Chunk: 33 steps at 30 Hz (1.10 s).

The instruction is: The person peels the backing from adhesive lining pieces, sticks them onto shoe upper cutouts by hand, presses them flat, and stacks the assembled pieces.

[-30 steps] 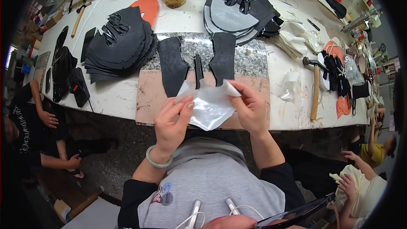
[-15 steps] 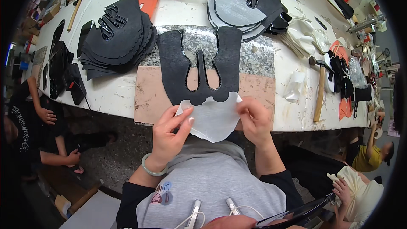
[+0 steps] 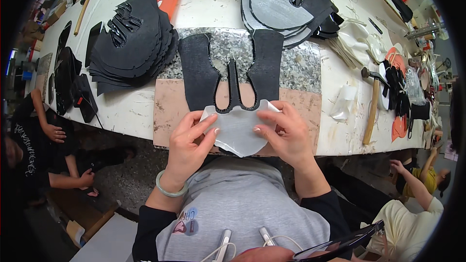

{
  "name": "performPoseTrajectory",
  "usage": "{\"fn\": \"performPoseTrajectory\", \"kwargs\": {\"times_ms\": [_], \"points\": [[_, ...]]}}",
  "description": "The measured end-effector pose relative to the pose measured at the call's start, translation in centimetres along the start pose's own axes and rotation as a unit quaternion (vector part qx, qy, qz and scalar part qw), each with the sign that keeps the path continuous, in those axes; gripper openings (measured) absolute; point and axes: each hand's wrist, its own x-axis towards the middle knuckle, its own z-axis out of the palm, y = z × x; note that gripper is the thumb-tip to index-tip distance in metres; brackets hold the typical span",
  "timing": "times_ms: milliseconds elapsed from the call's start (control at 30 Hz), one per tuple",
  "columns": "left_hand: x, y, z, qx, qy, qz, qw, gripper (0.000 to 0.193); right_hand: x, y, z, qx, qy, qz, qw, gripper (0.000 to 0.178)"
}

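A thin whitish lining piece point(image 3: 238, 136) lies over the near, curved end of a flat black shoe upper point(image 3: 265, 63). Its notched upper edge sits just below the upper's two rounded cut-outs, and its corners curl up. My left hand point(image 3: 190, 143) pinches the left edge of the lining, thumb on top. On the right edge my right hand point(image 3: 286, 133) grips it between thumb and fingers. The upper's two long sides point away from me, with a narrow tongue strip between them. The lining hides the upper's near end.
Beneath the upper are a speckled stone slab point(image 3: 301, 63) and a tan board point(image 3: 167, 99). Stacked black uppers point(image 3: 131, 53) lie left, grey-lined pieces point(image 3: 279, 7) at the far right. A hammer point(image 3: 373, 111) and clear plastic cup point(image 3: 342, 103) lie right. Co-workers sit on both sides.
Both hands have moved the lining away from me onto the upper's near end, up to the cut-outs. My right hand has come inward. The right co-worker's arm has risen.
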Motion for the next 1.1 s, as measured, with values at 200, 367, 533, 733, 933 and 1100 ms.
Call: {"fn": "performPoseTrajectory", "kwargs": {"times_ms": [200,367,533,733,933,1100], "points": [[0.42,-0.16,-0.24,0.042,-0.018,0.006,0.999,0.032,0.12,0.12,0.40,0.006,-0.005,0.043,0.999,0.029],[0.79,-0.16,-0.42,0.060,-0.023,0.015,0.998,0.030,0.35,0.22,0.58,0.000,-0.007,0.043,0.999,0.029],[0.88,-0.02,-0.51,0.069,-0.026,0.014,0.997,0.029,0.41,0.36,0.76,-0.004,-0.005,0.038,0.999,0.029],[0.71,-0.15,-0.46,0.069,-0.024,0.007,0.997,0.029,0.19,0.26,0.88,-0.013,-0.009,0.037,0.999,0.029],[0.65,-0.48,-0.25,0.071,-0.015,0.008,0.997,0.031,0.14,0.40,0.95,-0.024,-0.009,0.032,0.999,0.029],[0.92,-0.33,-0.25,0.081,-0.014,0.014,0.997,0.031,0.36,0.32,0.92,-0.038,-0.010,0.028,0.999,0.029]]}}
